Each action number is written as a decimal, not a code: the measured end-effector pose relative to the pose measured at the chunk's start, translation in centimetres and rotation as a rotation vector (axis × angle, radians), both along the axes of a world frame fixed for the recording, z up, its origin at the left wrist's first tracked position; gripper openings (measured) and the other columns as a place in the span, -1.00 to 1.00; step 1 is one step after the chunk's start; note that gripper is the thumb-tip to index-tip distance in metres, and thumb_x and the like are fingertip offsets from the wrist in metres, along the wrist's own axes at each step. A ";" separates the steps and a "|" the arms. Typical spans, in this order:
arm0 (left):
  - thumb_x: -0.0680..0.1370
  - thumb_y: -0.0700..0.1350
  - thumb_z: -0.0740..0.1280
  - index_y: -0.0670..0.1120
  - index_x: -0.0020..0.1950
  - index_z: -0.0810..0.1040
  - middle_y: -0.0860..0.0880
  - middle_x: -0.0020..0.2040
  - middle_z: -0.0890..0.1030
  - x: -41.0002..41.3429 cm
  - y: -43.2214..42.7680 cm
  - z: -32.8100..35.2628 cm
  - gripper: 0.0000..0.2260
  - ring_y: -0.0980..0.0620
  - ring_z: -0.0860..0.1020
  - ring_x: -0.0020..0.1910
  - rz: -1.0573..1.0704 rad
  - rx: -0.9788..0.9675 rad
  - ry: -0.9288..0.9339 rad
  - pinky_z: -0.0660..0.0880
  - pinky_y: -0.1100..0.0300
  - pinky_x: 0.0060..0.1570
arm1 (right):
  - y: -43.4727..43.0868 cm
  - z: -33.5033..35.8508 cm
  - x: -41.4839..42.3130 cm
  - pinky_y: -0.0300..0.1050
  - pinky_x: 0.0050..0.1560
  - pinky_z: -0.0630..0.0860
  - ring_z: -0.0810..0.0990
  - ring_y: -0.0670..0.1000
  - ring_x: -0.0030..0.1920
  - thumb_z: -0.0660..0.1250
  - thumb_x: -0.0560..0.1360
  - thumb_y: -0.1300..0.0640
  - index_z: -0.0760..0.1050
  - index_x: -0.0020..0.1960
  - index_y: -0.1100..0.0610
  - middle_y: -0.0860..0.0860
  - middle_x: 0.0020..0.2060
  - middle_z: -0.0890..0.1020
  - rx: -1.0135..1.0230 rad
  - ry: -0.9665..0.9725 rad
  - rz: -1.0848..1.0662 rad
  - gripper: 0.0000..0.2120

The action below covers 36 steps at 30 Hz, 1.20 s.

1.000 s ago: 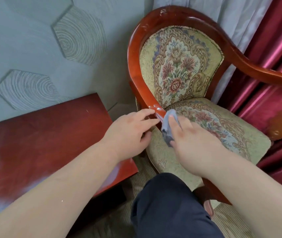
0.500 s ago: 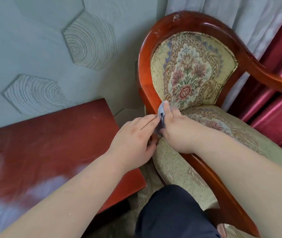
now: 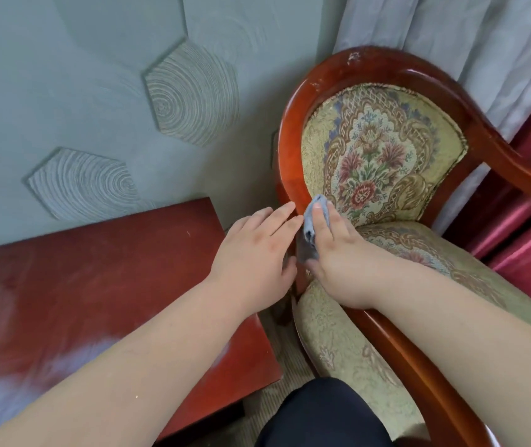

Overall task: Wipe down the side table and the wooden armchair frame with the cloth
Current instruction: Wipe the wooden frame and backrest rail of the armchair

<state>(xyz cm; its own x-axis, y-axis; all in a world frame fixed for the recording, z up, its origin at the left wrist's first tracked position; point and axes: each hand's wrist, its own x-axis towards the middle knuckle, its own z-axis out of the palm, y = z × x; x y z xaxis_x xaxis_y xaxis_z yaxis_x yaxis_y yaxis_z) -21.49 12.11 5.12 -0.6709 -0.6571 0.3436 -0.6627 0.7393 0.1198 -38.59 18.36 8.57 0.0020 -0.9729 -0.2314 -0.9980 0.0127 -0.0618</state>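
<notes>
Left hand: I see my left hand (image 3: 254, 250) flat and relaxed, fingers straight. The fingertips reach the armchair frame (image 3: 291, 150) just beside the cloth (image 3: 317, 206). It holds nothing.
Right hand: my right hand (image 3: 338, 253) holds the cloth, with the fingers laid over it and the thumb tip showing below its hanging end.
Cloth: small, blue-grey and bunched. It is pressed to the inner edge of the frame's left upright, low down where the back meets the seat (image 3: 332, 333).
Armchair frame: glossy red-brown wood curving over the floral back (image 3: 370, 156). My right forearm crosses the front rail.
Side table: the side table (image 3: 80, 285) has a dark red top and stands left of the chair, close but apart. My left forearm is above it.
Surroundings: a grey-green wall (image 3: 64, 75), a pale curtain (image 3: 451, 33) and a red curtain (image 3: 522, 240).
</notes>
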 end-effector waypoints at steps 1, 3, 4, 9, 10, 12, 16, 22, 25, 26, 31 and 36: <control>0.51 0.03 0.25 -0.08 0.54 0.43 -0.07 0.56 0.40 0.0 -0.2 0.2 -0.42 -0.18 0.43 0.46 -0.002 -0.014 -0.007 0.41 -0.13 0.37 | -0.8 -0.2 0.0 0.17 0.59 -0.13 -0.34 0.25 0.58 0.01 0.69 -0.06 -0.51 0.52 0.29 0.24 0.56 -0.37 -0.032 -0.012 -0.002 -0.20; 0.51 0.02 0.27 -0.07 0.53 0.44 -0.07 0.55 0.42 0.1 -0.5 0.6 -0.43 -0.18 0.41 0.48 0.001 -0.043 -0.020 0.39 -0.13 0.41 | -0.7 -0.4 -0.1 0.23 0.57 -0.02 -0.31 0.28 0.58 0.03 0.67 -0.13 -0.52 0.53 0.24 0.23 0.56 -0.39 -0.048 -0.007 -0.012 -0.16; 0.50 0.02 0.29 -0.06 0.52 0.45 -0.06 0.55 0.42 0.2 -0.7 0.7 -0.43 -0.18 0.40 0.49 -0.001 -0.056 -0.016 0.37 -0.12 0.43 | 0.0 -0.2 -0.2 0.23 0.57 -0.01 -0.32 0.27 0.58 0.03 0.66 -0.18 -0.53 0.53 0.21 0.20 0.55 -0.41 -0.014 0.008 -0.005 -0.14; 0.51 0.01 0.34 -0.02 0.54 0.44 -0.03 0.59 0.38 0.7 -1.6 0.4 -0.43 -0.10 0.48 0.42 -0.048 -0.037 -0.009 0.40 -0.06 0.41 | 4.3 1.2 -0.3 0.18 0.57 0.09 -0.36 0.18 0.59 -0.02 0.62 -0.32 -0.59 0.51 0.08 0.07 0.53 -0.50 0.206 0.069 -0.024 -0.11; 0.50 0.01 0.34 -0.02 0.54 0.43 -0.03 0.59 0.37 0.9 -1.8 0.3 -0.42 -0.08 0.51 0.37 -0.058 -0.038 -0.020 0.42 -0.05 0.39 | 3.9 1.2 -0.3 0.19 0.57 0.10 -0.35 0.18 0.59 -0.01 0.62 -0.32 -0.59 0.50 0.07 0.06 0.53 -0.49 0.214 0.058 -0.025 -0.11; 0.50 0.02 0.33 0.00 0.55 0.42 -0.02 0.60 0.36 1.2 -2.1 0.3 -0.40 -0.07 0.54 0.32 -0.063 -0.038 -0.038 0.45 -0.05 0.34 | 1.8 1.0 -0.4 0.20 0.57 0.09 -0.31 0.16 0.60 0.04 0.62 -0.29 -0.58 0.51 0.08 0.08 0.55 -0.46 0.158 0.002 -0.022 -0.09; 0.49 0.03 0.27 0.01 0.52 0.45 0.00 0.58 0.39 1.5 -2.4 0.8 -0.43 -0.10 0.53 0.31 -0.065 -0.072 -0.076 0.45 -0.02 0.31 | -3.1 0.7 -0.4 0.12 0.59 0.02 -0.23 0.16 0.62 0.09 0.64 -0.22 -0.54 0.53 0.11 0.14 0.59 -0.35 -0.045 -0.100 0.008 -0.10; 0.48 -0.03 0.32 0.07 0.52 0.45 0.03 0.56 0.39 1.9 -4.0 1.7 -0.43 -0.22 0.31 0.54 -0.140 -0.195 -0.141 0.23 -0.19 0.51 | 0.5 1.3 0.0 0.14 0.58 0.06 -0.38 0.16 0.58 -0.01 0.59 -0.37 -0.60 0.51 0.09 0.08 0.53 -0.51 0.052 -0.022 0.004 -0.07; 0.48 -0.05 0.33 0.09 0.52 0.44 0.04 0.56 0.39 2.1 -4.9 1.9 -0.42 -0.21 0.32 0.53 -0.153 -0.223 -0.125 0.21 -0.19 0.52 | 2.7 1.6 0.2 0.11 0.55 0.18 -0.42 0.15 0.57 -0.06 0.53 -0.47 -0.61 0.50 0.02 0.04 0.49 -0.57 0.148 0.056 0.007 -0.04; 0.47 -0.05 0.33 0.10 0.53 0.43 0.04 0.57 0.37 2.1 -5.1 1.8 -0.41 -0.21 0.32 0.53 -0.151 -0.224 -0.128 0.21 -0.18 0.52 | 2.4 1.7 0.4 0.10 0.56 0.16 -0.43 0.15 0.56 -0.06 0.52 -0.48 -0.61 0.49 0.02 0.03 0.49 -0.57 0.155 0.062 0.005 -0.03; 0.41 -0.09 0.37 0.01 0.47 0.48 0.06 0.61 0.31 2.2 -5.6 0.7 -0.41 -0.15 0.40 0.47 -0.167 -0.143 -0.066 0.28 -0.08 0.48 | -3.0 1.6 0.1 -0.10 0.45 -0.48 -0.76 -0.01 0.31 -0.02 0.57 -0.43 -0.55 0.52 0.12 0.04 0.41 -0.62 -0.091 0.038 0.099 -0.03; 0.42 -0.08 0.35 0.00 0.47 0.48 0.08 0.63 0.27 2.4 -6.2 0.6 -0.42 -0.14 0.42 0.43 -0.178 -0.142 -0.077 0.33 -0.09 0.43 | -4.6 1.1 -1.0 0.07 0.60 -0.18 -0.59 0.02 0.48 -0.05 0.49 -0.53 -0.50 0.56 -0.01 -0.12 0.47 -0.59 -0.182 -0.053 0.146 -0.02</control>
